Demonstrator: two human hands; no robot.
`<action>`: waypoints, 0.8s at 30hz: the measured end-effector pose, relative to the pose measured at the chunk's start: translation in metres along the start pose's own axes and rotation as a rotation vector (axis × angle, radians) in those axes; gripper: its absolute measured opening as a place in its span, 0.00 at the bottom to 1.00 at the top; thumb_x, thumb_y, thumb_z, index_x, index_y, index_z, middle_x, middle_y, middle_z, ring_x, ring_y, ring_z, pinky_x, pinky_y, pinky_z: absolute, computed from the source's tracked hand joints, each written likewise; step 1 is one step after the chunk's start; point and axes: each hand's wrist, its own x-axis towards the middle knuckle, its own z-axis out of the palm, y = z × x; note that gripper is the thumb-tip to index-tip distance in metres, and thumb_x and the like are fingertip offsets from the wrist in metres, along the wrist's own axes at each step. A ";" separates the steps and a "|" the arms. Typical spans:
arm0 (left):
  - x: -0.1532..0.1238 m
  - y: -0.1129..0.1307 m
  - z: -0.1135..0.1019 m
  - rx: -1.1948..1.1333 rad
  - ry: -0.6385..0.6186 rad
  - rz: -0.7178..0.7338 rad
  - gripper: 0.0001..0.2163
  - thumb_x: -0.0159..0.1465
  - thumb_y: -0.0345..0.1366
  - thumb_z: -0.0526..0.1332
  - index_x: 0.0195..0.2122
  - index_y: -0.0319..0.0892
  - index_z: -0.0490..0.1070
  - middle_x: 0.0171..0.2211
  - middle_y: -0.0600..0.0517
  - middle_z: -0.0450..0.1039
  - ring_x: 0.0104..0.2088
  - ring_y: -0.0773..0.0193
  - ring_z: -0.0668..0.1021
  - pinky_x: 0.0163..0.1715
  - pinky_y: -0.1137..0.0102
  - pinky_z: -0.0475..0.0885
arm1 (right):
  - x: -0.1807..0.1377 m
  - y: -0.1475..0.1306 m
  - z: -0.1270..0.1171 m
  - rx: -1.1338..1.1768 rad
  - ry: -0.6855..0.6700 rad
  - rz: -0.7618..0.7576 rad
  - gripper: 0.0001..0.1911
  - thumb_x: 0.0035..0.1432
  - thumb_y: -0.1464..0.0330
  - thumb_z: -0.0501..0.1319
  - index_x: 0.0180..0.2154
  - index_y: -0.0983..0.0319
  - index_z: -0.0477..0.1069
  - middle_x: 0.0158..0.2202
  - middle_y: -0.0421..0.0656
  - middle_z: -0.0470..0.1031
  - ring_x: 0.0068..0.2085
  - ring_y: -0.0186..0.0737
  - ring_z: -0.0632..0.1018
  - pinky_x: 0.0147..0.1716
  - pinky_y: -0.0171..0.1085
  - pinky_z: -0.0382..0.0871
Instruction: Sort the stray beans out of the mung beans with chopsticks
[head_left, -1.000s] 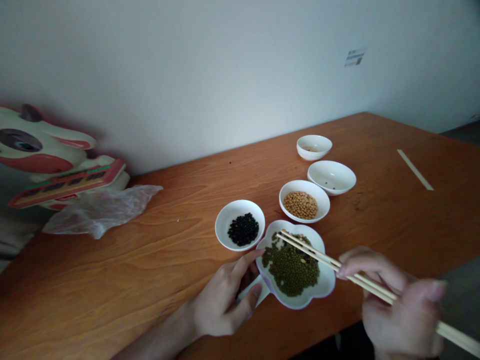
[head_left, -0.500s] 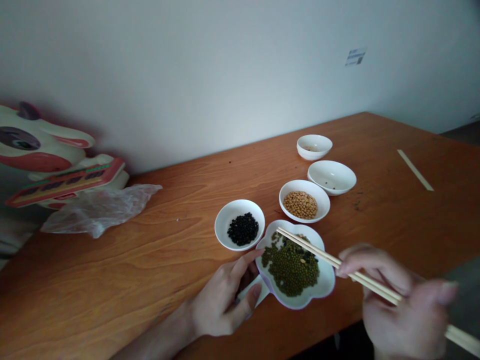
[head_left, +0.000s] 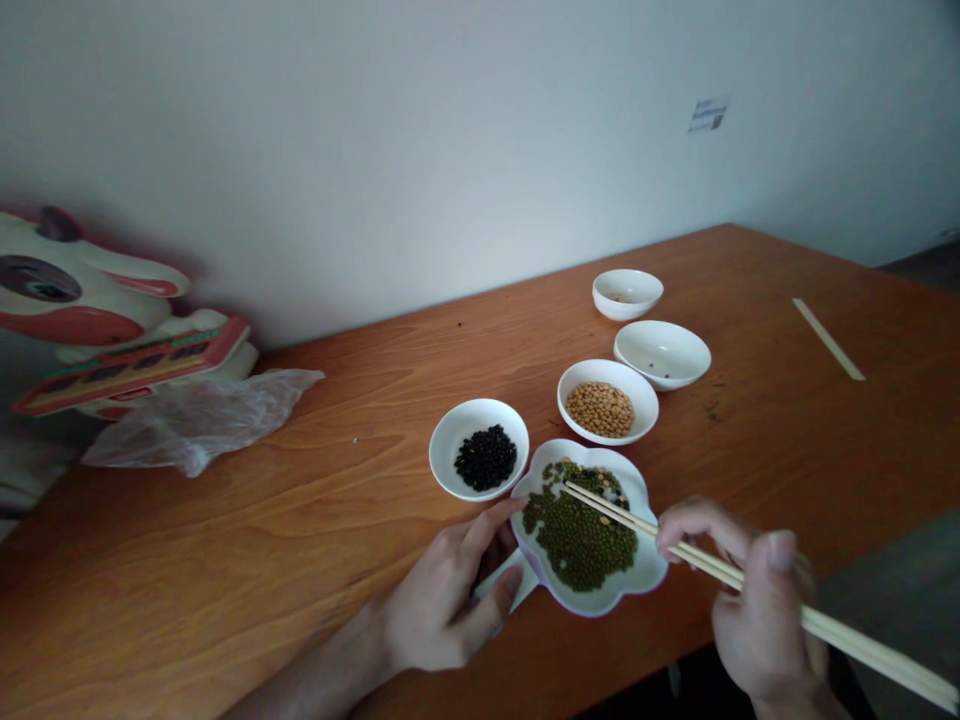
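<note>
A flower-shaped white dish (head_left: pixel 651 572) near the table's front edge holds mostly green beans with a few tan and dark ones mixed in. My left hand (head_left: pixel 442 600) rests at its left rim, thumb and fingers pinched on the dish's handle. My right hand (head_left: pixel 757 605) grips a pair of wooden chopsticks (head_left: pixel 675 546) whose tips lie over the green beans (head_left: pixel 579 532). Behind the dish stand a white bowl of black beans (head_left: pixel 480 460) and a white bowl of tan soybeans (head_left: pixel 606 408).
Two more small white bowls (head_left: pixel 663 352), nearly empty, stand farther back right. A chopstick wrapper (head_left: pixel 827 338) lies at the far right. A crumpled clear plastic bag (head_left: pixel 202 418) and a cartoon-animal toy (head_left: pixel 97 320) sit at the left by the wall.
My right hand has turned and slid left and down, bringing the chopstick tips lower into the green beans. My left hand and the bowls have not moved.
</note>
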 end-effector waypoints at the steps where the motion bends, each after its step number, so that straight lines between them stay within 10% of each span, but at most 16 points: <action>1: 0.000 0.000 0.000 -0.001 0.001 0.003 0.32 0.73 0.32 0.59 0.76 0.45 0.49 0.41 0.48 0.73 0.32 0.64 0.74 0.32 0.68 0.71 | 0.000 0.000 0.000 0.002 0.002 -0.003 0.41 0.77 0.47 0.35 0.29 0.57 0.78 0.28 0.47 0.80 0.29 0.46 0.80 0.23 0.39 0.70; 24: 0.001 0.002 0.000 0.012 0.016 0.013 0.31 0.73 0.32 0.59 0.75 0.44 0.51 0.40 0.47 0.75 0.33 0.63 0.74 0.33 0.68 0.71 | 0.003 -0.003 0.002 0.014 0.094 -0.050 0.42 0.76 0.46 0.37 0.27 0.57 0.79 0.28 0.49 0.81 0.32 0.49 0.81 0.24 0.40 0.70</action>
